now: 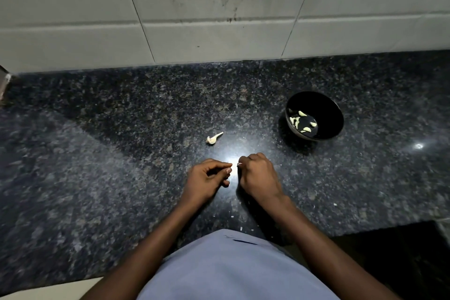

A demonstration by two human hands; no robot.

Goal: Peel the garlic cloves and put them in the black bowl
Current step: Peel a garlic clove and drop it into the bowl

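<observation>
The black bowl stands on the dark granite counter at the right, with several peeled pale garlic cloves in its bottom. A garlic stem with its root base lies on the counter left of the bowl. My right hand is curled near the middle of the counter, and a small pale garlic clove peeks out at its fingertips. My left hand is just beside it, fingers curled, thumb and forefinger tips together. Nothing shows between them, and glare on the stone brightens the gap.
The granite counter runs to a stained white tiled wall at the back. Small flecks of garlic skin lie near the front edge. The counter steps back at the lower right, by a dark drop.
</observation>
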